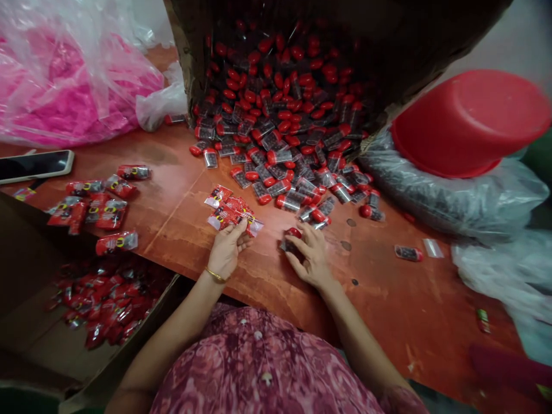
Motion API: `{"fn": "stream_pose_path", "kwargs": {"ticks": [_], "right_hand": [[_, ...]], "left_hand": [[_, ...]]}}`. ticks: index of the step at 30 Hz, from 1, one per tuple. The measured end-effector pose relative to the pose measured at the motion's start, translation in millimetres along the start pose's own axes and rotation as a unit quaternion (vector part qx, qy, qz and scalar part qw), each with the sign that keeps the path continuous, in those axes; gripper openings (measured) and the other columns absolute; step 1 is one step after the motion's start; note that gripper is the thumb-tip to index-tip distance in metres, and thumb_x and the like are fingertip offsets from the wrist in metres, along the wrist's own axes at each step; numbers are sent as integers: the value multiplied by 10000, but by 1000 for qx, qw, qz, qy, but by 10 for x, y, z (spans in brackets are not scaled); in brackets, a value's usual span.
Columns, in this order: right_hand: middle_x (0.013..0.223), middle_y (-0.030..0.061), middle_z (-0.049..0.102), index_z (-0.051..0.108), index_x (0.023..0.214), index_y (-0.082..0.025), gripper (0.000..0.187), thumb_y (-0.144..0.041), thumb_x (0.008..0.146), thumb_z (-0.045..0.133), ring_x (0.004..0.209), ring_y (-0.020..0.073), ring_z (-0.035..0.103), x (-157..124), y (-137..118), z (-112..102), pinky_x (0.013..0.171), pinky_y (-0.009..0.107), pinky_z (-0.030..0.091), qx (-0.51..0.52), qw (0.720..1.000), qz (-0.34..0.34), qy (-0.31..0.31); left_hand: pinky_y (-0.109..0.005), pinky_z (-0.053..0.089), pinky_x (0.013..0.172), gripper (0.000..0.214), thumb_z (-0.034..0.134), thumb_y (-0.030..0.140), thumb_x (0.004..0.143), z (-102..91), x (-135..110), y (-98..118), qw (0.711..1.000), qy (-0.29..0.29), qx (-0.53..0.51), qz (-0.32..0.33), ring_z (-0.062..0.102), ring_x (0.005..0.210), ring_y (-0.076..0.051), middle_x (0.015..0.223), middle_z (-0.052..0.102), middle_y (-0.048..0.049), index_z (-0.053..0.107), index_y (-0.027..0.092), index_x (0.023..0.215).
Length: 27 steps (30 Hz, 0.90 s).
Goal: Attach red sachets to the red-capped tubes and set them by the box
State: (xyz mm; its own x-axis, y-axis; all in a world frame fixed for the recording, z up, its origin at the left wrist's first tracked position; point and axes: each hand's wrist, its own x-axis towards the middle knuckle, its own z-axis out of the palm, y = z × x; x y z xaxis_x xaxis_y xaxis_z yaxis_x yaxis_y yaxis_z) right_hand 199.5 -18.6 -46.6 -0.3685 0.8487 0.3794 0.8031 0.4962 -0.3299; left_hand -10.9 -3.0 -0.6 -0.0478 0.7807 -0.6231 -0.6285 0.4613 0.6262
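Near the middle of the table, my left hand (pixel 226 248) pinches a small clear-edged red printed wrapper (pixel 254 226) between thumb and fingers. More flat red printed wrappers (pixel 224 201) lie loosely piled just beyond it. My right hand (pixel 311 253) curls its fingers over a red-capped clear tube (pixel 290 241) with dark contents, which rests at the table surface; the fingers partly hide it. Beyond both hands, many similar red-capped tubes (pixel 280 187) spill out of a large tipped cardboard box (pixel 192 75).
Filled red packets (pixel 111 214) lie at the table's left, above a carton (pixel 166 299) holding more packets. A phone (pixel 38 165) and a bag of pink material (pixel 86 86) are at far left. On the right, a red tub (pixel 466 121) sits on a plastic bag (pixel 440 184).
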Motion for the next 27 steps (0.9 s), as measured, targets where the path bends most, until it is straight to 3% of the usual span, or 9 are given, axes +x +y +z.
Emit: {"fn": "stream_pose_path", "kwargs": {"ticks": [3, 5, 7, 11, 14, 16, 19, 21, 27], "right_hand": [[1088, 168, 584, 560, 1102, -135, 457, -481, 828, 443, 1018, 284, 528, -154, -50, -74, 857, 434, 398, -50, 985, 162, 32], [919, 166, 631, 572, 1045, -110, 492, -527, 826, 428, 876, 282, 572, -124, -141, -62, 757, 404, 426, -80, 958, 277, -3], [836, 169, 641, 588, 975, -101, 486, -538, 816, 445, 805, 287, 581, -23, -243, -10, 711, 395, 425, -100, 938, 328, -56], [835, 173, 638, 579, 918, -99, 351, -418, 791, 506, 796, 282, 579, 167, -348, 98, 720, 399, 428, -58, 952, 294, -70], [764, 99, 620, 547, 876, -148, 252, -376, 777, 504, 695, 217, 568, 175, -338, 78, 656, 356, 451, 106, 953, 281, -27], [733, 44, 597, 525, 882, -179, 258, -416, 783, 499, 596, 164, 550, 136, -339, -13, 560, 302, 457, 277, 917, 285, -1], [657, -17, 562, 544, 900, -203, 290, -465, 776, 543, 452, 106, 505, 90, -392, -224, 433, 245, 428, 465, 835, 294, -13], [604, -37, 549, 584, 886, -206, 283, -454, 750, 599, 400, 84, 468, 99, -447, -351, 392, 226, 406, 497, 816, 293, -29], [582, -34, 566, 637, 808, -191, 209, -366, 698, 664, 405, 67, 444, 219, -514, -421, 369, 198, 364, 490, 826, 276, -31]], "left_hand": [[-200, 463, 545, 398, 834, 380, 453, 12, 12, -40, 1000, 3, 0, -5, 607, 550, -91, 609, 655, 29, 597, 162, 686], [-197, 462, 542, 409, 838, 383, 440, 38, 11, -69, 1000, 0, 0, -3, 615, 564, -97, 605, 654, 30, 597, 163, 686], [-193, 458, 537, 404, 837, 382, 447, 65, -1, -94, 1000, -5, 2, -4, 621, 574, -100, 607, 656, 27, 601, 161, 691], [-191, 460, 536, 366, 824, 362, 494, 74, -45, -99, 1000, -16, -2, -12, 614, 561, -93, 618, 663, 21, 614, 158, 714], [-195, 466, 538, 334, 814, 345, 524, 47, -71, -71, 999, -24, -12, -21, 607, 552, -90, 619, 665, 19, 620, 160, 724], [-198, 469, 544, 315, 809, 338, 536, 35, -80, -57, 999, -26, -13, -20, 604, 551, -90, 619, 664, 17, 621, 158, 714], [-196, 467, 558, 300, 807, 342, 538, 48, -87, -58, 999, -35, 4, -14, 590, 534, -80, 593, 647, 18, 618, 150, 670], [-193, 460, 559, 307, 808, 361, 529, 70, -93, -66, 999, -44, 26, -17, 575, 517, -74, 567, 633, 18, 614, 146, 632], [-202, 447, 582, 354, 807, 422, 487, 84, -111, -78, 994, -72, 84, 16, 558, 531, -76, 592, 646, 2, 656, 134, 628]]}}
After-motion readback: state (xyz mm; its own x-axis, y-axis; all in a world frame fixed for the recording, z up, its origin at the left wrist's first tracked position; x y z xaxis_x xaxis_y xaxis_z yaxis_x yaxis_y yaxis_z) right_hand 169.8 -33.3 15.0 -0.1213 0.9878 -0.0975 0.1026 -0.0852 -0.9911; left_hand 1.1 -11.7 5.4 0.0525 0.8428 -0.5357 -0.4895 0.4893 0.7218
